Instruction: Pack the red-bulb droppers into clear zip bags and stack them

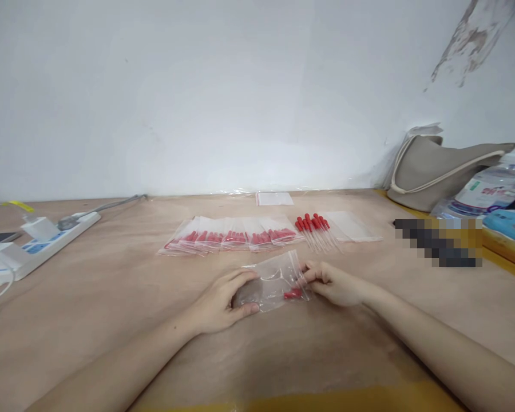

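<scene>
A clear zip-lock bag (268, 283) is held between my two hands, low over the table, with its zip end to the right. My left hand (223, 300) grips the bag's left end between thumb and fingers. At the zip end, the fingers of my right hand (332, 284) are closed on the bag's edge. Inside, near that end, lie red rubber dropper bulbs (292, 293); their clear stems are hard to make out. Behind the bag, several loose droppers (315, 226) with red bulbs lie side by side. To their left overlaps a row of filled zip-lock bags (234, 234).
Flat zip-lock bags (352, 226) lie right of the droppers, and a small white packet (274, 198) is near the wall. A power strip (60, 240) with cables stands at left. At right are a grey-beige bag (438, 169), a plastic bottle (489, 189) and a blue pack (508, 225).
</scene>
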Demonstrator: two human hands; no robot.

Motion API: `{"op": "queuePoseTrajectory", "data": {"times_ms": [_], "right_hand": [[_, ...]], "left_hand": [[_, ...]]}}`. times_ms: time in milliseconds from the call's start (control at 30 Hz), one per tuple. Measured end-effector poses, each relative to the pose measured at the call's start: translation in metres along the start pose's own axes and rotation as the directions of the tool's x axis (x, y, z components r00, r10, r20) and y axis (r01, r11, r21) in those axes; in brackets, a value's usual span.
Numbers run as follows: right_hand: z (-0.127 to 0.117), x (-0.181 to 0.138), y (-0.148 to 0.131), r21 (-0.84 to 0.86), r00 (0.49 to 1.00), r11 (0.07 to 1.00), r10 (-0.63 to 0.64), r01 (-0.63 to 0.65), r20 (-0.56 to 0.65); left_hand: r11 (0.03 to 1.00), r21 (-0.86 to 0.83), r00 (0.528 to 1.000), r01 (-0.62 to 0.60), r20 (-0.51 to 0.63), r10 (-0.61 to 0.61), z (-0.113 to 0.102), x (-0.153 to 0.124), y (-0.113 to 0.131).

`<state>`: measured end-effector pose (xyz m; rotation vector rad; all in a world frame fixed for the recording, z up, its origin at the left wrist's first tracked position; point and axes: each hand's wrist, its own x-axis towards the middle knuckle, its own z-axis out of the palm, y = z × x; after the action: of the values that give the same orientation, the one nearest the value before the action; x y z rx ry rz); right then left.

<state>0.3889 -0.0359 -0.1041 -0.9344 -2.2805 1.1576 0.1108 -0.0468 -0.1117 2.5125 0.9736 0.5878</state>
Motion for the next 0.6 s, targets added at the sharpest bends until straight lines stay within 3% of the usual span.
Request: {"op": "queuePoseTrajectory", "data": {"times_ms": [100, 167, 233, 333, 433, 600], "right_hand": [[-0.011, 0.0, 0.002, -0.055, 0.996, 0.995, 0.084, -0.085, -0.019], [-0.025, 0.005, 0.01, -0.074, 0.968, 0.975, 0.197, -0.21, -0.153], [-0.043, 0.016, 0.021, -0.151, 0.869, 0.921, 0.271, -0.359, -0.414], [-0.069, 0.041, 0.04, -0.303, 0.684, 0.78, 0.208, -0.548, -0.7], [-0.085, 0.068, 0.056, -0.357, 0.616, 0.677, 0.182, -0.644, -0.766], [-0.089, 0.09, 0.067, -0.315, 0.582, 0.644, 0.251, -0.697, -0.774]], "left_hand": [[1.0, -0.001, 1.0, 0.0, 0.003, 0.0, 0.0, 0.0, 0.0], [1.0, -0.007, 1.0, 0.003, 0.002, -0.003, 0.0, 0.0, 0.0], [1.0, -0.025, 1.0, 0.001, -0.01, -0.001, 0.0, -0.001, 0.0], [0.999, -0.04, 1.0, -0.019, -0.014, 0.018, 0.0, -0.001, 0.0], [0.998, 0.004, 0.998, -0.064, 0.026, 0.064, 0.0, 0.0, 0.0], [0.99, 0.1, 0.988, -0.101, 0.125, 0.088, -0.001, 0.003, -0.001]]}}
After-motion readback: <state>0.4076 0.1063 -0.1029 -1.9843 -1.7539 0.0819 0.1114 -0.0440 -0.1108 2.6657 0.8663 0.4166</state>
